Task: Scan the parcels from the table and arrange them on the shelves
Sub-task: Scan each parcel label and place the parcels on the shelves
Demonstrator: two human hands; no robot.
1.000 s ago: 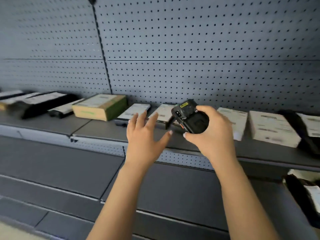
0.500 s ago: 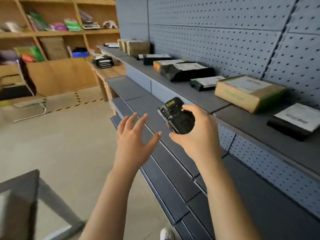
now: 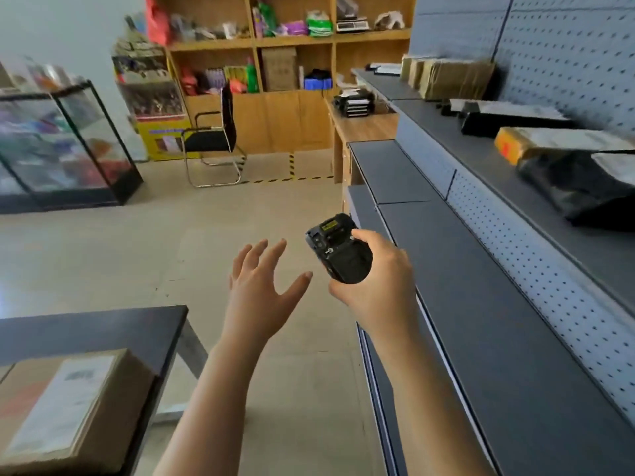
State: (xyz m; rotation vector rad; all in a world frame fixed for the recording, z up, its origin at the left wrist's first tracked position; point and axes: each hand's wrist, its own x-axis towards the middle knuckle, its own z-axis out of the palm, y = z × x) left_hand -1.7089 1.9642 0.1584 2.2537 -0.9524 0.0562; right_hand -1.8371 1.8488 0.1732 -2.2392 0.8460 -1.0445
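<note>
Shelves [image 3: 457, 144] holding parcels [image 3: 549, 142], right hand [image 3: 378, 290] gripping scanner [image 3: 343, 255]

Brown labelled parcel [image 3: 65, 410] on dark table [image 3: 103, 328], black scanner [image 3: 343, 255] in right hand [image 3: 381, 286]

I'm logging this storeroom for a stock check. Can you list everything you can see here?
brown cardboard parcel with white label: one, brown, on the table, lower left
dark rectangular table: one, black, lower left
black handheld scanner: one, black, gripped at centre
grey metal shelves: one stepped unit, grey, right side
yellow-wrapped parcel: one, yellow, upper grey shelf
black plastic-bag parcels: at least two, black, upper grey shelf
brown cardboard parcels: several, brown, shelf's far end
black metal-framed chair: one, black, mid-room
glass display case: one, black-framed, left
wooden shelving unit: one, light brown, back wall
left hand: one, open and empty, centre
right hand: one, grips the scanner, centre
</note>
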